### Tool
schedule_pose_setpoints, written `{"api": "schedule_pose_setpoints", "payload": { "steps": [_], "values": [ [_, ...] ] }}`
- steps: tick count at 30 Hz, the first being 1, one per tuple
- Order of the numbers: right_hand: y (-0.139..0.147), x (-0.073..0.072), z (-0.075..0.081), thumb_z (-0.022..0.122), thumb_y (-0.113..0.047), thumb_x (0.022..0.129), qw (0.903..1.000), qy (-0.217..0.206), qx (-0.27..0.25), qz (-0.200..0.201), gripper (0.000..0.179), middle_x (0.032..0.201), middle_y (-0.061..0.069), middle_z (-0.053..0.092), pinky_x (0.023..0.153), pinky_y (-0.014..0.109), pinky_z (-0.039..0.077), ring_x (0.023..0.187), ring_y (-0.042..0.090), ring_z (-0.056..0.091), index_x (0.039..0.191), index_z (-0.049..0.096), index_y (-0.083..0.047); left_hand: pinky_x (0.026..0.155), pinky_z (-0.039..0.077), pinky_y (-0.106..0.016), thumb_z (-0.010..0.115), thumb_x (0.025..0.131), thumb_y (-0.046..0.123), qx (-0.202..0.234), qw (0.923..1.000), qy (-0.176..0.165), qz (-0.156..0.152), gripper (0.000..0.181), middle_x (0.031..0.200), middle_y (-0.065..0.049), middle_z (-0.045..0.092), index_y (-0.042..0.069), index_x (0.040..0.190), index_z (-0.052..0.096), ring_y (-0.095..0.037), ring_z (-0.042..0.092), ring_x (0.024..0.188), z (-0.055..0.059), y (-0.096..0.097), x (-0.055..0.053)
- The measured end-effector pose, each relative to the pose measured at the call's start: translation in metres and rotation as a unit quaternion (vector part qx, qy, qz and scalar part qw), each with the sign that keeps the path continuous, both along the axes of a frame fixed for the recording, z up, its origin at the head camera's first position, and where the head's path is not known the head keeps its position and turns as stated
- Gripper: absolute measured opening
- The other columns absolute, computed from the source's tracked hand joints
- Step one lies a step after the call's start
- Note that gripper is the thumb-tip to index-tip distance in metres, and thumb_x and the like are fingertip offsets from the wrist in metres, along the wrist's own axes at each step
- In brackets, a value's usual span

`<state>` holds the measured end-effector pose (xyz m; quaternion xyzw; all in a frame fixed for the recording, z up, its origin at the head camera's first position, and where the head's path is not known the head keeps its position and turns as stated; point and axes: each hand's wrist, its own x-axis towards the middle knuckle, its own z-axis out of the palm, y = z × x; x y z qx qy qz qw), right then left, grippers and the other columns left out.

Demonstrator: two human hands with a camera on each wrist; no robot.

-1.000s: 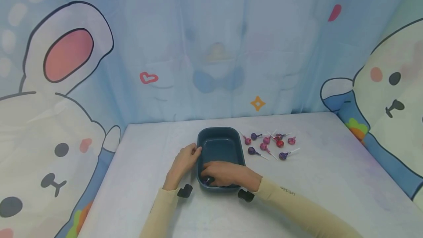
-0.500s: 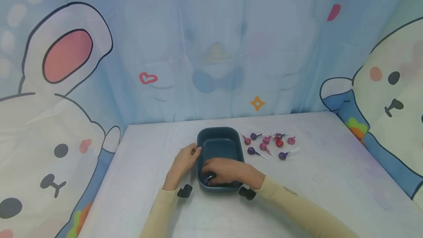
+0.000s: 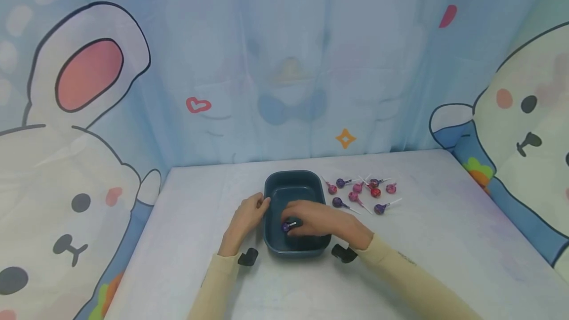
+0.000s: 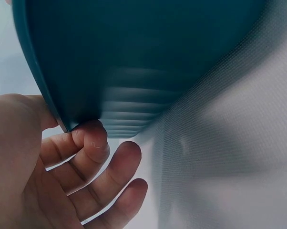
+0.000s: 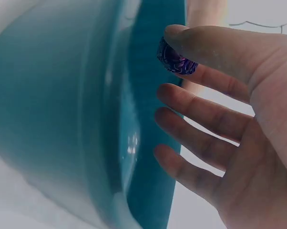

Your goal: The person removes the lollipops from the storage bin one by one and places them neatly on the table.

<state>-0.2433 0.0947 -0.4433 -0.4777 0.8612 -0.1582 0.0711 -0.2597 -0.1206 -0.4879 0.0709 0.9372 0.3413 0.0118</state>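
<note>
A dark teal rectangular bin (image 3: 295, 178) stands on the white table. My left hand (image 3: 247, 219) grips its left rim, thumb on one side and fingers curled against the outer wall (image 4: 134, 52) in the left wrist view. Over the bin's inside, my right hand (image 3: 313, 219) pinches a purple-wrapped lollipop (image 3: 286, 226) between thumb and index finger. In the right wrist view the lollipop's dark purple head (image 5: 174, 58) shows between those fingertips, while the other fingers stretch out apart from it.
To the right of the bin lie several wrapped lollipops, among them a purple one (image 3: 380, 209), a pink one (image 3: 353, 196) and a red one (image 3: 375, 192). A blue cartoon-print curtain (image 3: 293, 127) hangs behind the table.
My right hand, low in the bin's near left corner before, has risen and moved right and away from me with the purple lollipop. The left hand has stayed on the rim.
</note>
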Motion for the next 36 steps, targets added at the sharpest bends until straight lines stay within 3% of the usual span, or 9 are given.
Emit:
{"api": "schedule_pose_setpoints", "payload": {
  "steps": [19, 25, 29, 36],
  "values": [
    [0.059, 0.000, 0.014, 0.066, -0.035, 0.083, 0.9950, -0.012, -0.046, -0.087, 0.034, 0.106, -0.011, 0.058, 0.083, 0.028, 0.049, 0.097, 0.008, 0.056, 0.113, 0.061, -0.020, 0.050, 0.036, -0.026, 0.043, 0.095, 0.039, 0.005, 1.0000, 0.006, -0.002, 0.030, 0.064, 0.002, 0.051, 0.015, 0.079, 0.051, -0.012, 0.046, 0.056, 0.004, 0.001, -0.001],
    [0.081, 0.004, 0.014, 0.064, -0.042, 0.083, 0.9882, -0.033, -0.052, -0.140, 0.039, 0.110, -0.011, 0.058, 0.087, 0.034, 0.048, 0.103, 0.012, 0.056, 0.116, 0.059, -0.021, 0.050, 0.036, -0.026, 0.044, 0.095, 0.038, 0.005, 1.0000, 0.006, -0.001, 0.030, 0.063, 0.001, 0.050, 0.015, 0.078, 0.050, -0.012, 0.045, 0.055, 0.004, 0.002, 0.001],
    [0.096, 0.005, 0.011, 0.066, -0.035, 0.083, 0.9837, -0.029, -0.053, -0.169, 0.037, 0.111, -0.010, 0.060, 0.087, 0.035, 0.048, 0.105, 0.014, 0.056, 0.116, 0.059, -0.021, 0.050, 0.036, -0.026, 0.044, 0.095, 0.039, 0.007, 1.0000, 0.002, 0.003, 0.030, 0.064, 0.001, 0.051, 0.015, 0.079, 0.050, -0.012, 0.045, 0.055, 0.003, 0.002, 0.001],
    [0.124, 0.005, 0.002, 0.065, -0.047, 0.079, 0.9743, -0.047, -0.049, -0.215, 0.044, 0.110, -0.008, 0.061, 0.088, 0.039, 0.047, 0.106, 0.018, 0.056, 0.114, 0.060, -0.021, 0.049, 0.036, -0.027, 0.043, 0.095, 0.040, 0.008, 1.0000, 0.001, 0.005, 0.031, 0.064, 0.001, 0.051, 0.015, 0.078, 0.050, -0.012, 0.045, 0.055, 0.000, 0.002, 0.003]
  ]
}}
